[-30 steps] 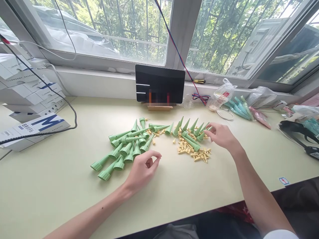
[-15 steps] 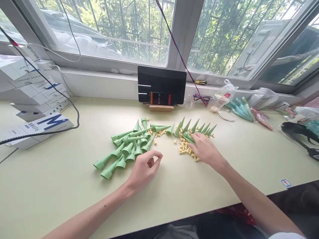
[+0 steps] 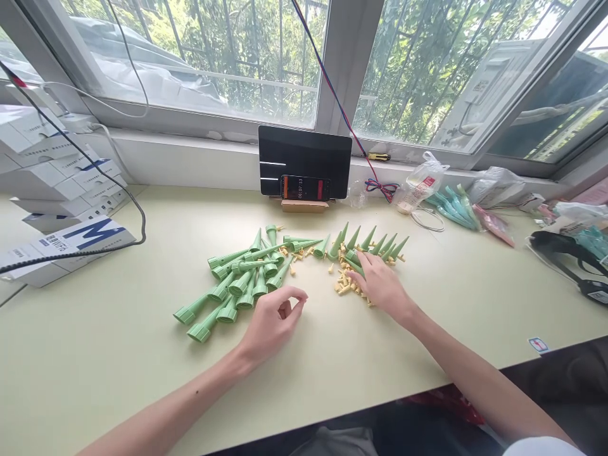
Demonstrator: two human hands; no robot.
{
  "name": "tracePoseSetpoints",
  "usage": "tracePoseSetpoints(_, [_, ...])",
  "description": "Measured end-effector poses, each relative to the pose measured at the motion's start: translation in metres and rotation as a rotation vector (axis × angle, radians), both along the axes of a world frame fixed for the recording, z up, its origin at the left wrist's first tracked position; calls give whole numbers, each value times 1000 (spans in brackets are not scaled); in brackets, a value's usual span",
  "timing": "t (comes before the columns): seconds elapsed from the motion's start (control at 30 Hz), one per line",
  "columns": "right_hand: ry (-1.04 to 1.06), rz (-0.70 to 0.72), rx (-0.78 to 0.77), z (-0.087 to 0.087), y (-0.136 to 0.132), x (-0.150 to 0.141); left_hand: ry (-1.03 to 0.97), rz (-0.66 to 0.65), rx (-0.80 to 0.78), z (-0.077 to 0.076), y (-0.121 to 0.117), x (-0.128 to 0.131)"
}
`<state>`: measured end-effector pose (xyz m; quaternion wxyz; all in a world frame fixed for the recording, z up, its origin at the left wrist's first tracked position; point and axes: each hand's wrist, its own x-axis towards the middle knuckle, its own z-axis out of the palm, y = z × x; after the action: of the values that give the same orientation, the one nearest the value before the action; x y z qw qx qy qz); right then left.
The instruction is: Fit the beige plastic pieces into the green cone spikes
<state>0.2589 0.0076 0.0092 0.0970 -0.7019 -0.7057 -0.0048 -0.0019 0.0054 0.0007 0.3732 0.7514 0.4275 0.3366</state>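
My left hand (image 3: pixel 273 322) rests on the table, thumb and forefinger tips pressed together; anything between them is too small to make out. Just beyond it lies a loose heap of green plastic cones (image 3: pixel 244 283) with ribbed, hollow wide ends, mostly tipped on their sides. My right hand (image 3: pixel 381 285) reaches over a pile of small yellow plastic pieces (image 3: pixel 345 284). Its thumb and fingers close around a green cone (image 3: pixel 352 258) lying there, partly hidden by the hand. Behind those fingers several green cones (image 3: pixel 368 239) stand point up in a row.
A tablet (image 3: pixel 304 155) with a phone (image 3: pixel 305 188) before it leans by the window sill. White boxes (image 3: pixel 66 183) are stacked at left, with a black cable (image 3: pixel 135 209) hanging across. Plastic bags (image 3: pixel 420 183) and teal packets (image 3: pixel 453 208) lie at back right.
The view has shifted slightly. My right hand has moved a little to the left over the yellow pieces. My left hand keeps its pinched pose.
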Motion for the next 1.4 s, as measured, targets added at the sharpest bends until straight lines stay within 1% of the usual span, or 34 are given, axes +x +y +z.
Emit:
tracePoseSetpoints(0.33, [-61,-22,-48,-11,4,0,1,-5,13,-1,0,0])
tracePoseSetpoints(0.6, [21,-36,-43,-15,2,-7,-6,-6,28,-1,0,1])
tracePoseSetpoints(0.77, [28,-33,-41,-16,-2,-14,-3,-6,26,-1,-1,1])
tracePoseSetpoints(1.1, [88,53,-22,-16,-11,-24,-4,-13,48,-2,0,1])
tracePoseSetpoints(1.4, [116,99,-14,-12,-16,-47,0,-23,48,-3,1,1])
